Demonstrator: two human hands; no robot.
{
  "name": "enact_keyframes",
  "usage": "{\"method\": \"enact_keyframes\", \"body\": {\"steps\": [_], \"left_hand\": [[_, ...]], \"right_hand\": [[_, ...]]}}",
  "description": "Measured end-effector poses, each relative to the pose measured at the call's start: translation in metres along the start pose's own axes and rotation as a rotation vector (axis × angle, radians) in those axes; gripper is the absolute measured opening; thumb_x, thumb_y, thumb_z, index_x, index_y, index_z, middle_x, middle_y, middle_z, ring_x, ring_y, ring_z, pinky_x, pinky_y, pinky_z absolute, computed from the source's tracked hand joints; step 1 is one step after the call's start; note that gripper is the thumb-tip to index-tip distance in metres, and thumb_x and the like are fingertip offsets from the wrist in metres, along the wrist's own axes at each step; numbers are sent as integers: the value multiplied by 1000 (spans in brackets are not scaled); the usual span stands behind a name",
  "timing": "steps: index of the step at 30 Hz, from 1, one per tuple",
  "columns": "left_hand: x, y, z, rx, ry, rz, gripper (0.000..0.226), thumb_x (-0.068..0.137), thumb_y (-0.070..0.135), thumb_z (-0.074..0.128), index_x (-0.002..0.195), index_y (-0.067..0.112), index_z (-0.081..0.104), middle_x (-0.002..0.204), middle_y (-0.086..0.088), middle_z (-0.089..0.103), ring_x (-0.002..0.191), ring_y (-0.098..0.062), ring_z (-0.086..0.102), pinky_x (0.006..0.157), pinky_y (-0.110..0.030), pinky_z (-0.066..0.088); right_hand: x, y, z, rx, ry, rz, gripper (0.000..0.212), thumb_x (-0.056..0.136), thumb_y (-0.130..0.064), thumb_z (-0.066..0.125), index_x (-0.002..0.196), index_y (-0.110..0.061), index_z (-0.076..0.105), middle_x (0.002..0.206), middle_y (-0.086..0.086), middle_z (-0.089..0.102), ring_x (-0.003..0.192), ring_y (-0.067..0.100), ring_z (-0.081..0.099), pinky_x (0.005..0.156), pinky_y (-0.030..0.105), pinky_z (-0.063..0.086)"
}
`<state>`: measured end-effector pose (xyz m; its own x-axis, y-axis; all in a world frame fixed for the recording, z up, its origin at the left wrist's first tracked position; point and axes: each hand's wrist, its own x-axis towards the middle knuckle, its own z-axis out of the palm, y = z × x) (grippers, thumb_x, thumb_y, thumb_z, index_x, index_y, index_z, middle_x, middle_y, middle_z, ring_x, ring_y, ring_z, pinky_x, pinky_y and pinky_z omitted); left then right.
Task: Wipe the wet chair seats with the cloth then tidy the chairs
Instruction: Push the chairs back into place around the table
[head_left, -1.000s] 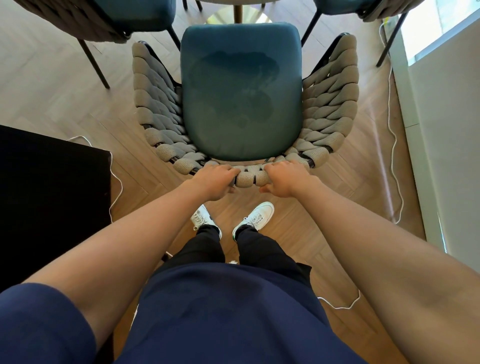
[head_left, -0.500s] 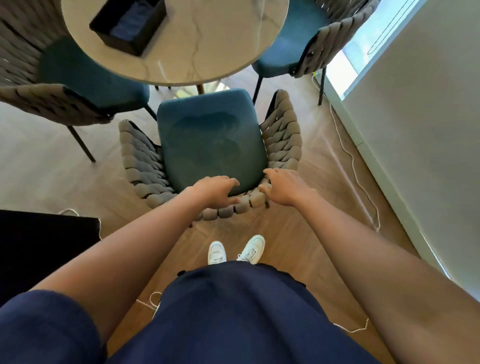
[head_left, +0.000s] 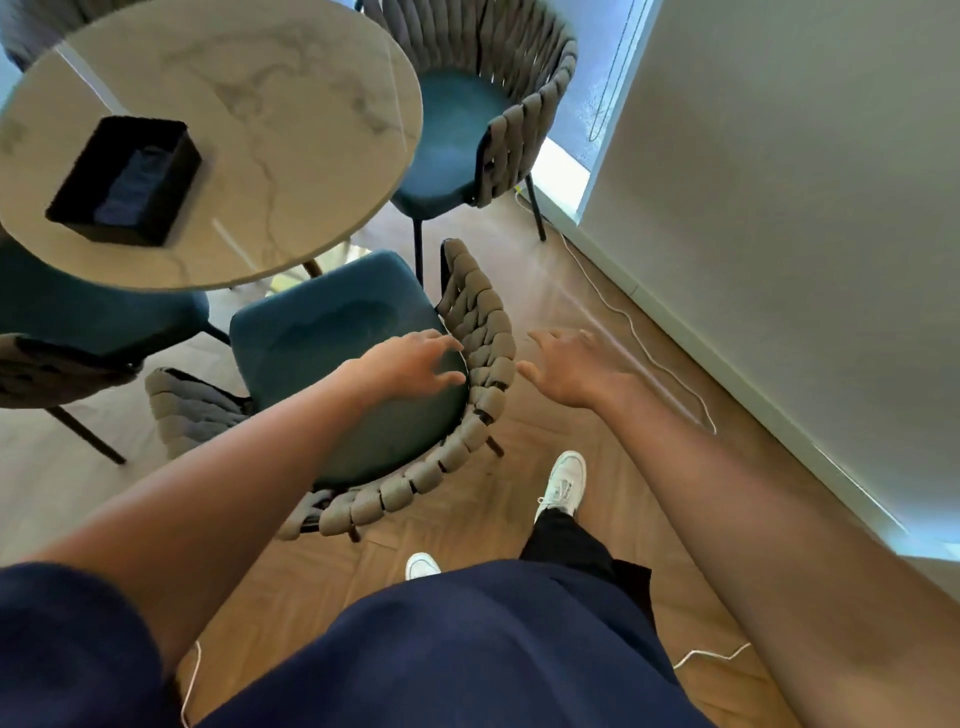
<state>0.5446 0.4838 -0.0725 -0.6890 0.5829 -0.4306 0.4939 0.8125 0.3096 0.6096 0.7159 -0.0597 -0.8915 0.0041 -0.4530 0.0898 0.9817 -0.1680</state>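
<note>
The near chair (head_left: 483, 332) has a woven grey back and a teal seat (head_left: 332, 332) with a darker damp patch; its front edge sits under the round marble table (head_left: 270, 104). My left hand (head_left: 410, 364) hovers open over the rear of the seat, fingers spread beside the backrest. My right hand (head_left: 571, 369) is open in the air just right of the backrest, touching nothing. A dark blue cloth (head_left: 130, 187) lies in a black tray (head_left: 78, 187) on the table.
A second teal chair (head_left: 498, 130) stands at the far right of the table and a third (head_left: 78, 322) at the left. A white cable (head_left: 649, 343) runs along the floor by the wall (head_left: 805, 208). My white shoes (head_left: 563, 480) stand behind the chair.
Both hands have let go of the chair's backrest and opened. The chair has slid forward under the table and turned, and my view has swung up and right.
</note>
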Motion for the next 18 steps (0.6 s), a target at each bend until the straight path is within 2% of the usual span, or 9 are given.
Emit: {"method": "enact_keyframes", "body": {"steps": [4, 11, 18], "left_hand": [[55, 31, -17, -18, 25, 8, 55, 97, 54, 56, 144, 28, 47, 139, 0, 55, 122, -21, 58, 102, -41, 50], [165, 86, -38, -73, -5, -92, 55, 98, 50, 56, 147, 26, 44, 148, -2, 49, 122, -23, 60, 106, -45, 48], [243, 118, -73, -131, 62, -172, 54, 99, 46, 56, 147, 24, 45, 150, -3, 48, 131, -27, 53, 107, -44, 46]], "right_hand": [[36, 48, -18, 11, 10, -24, 64, 101, -56, 44, 153, -19, 36, 155, 11, 44, 142, 33, 41, 118, 48, 32], [109, 148, -63, -8, -39, -61, 63, 101, -55, 43, 152, -18, 38, 156, 9, 42, 143, 32, 38, 117, 45, 27], [161, 218, -119, -44, -88, -135, 64, 103, -50, 45, 156, -16, 31, 160, 8, 36, 147, 30, 33, 121, 43, 21]]}}
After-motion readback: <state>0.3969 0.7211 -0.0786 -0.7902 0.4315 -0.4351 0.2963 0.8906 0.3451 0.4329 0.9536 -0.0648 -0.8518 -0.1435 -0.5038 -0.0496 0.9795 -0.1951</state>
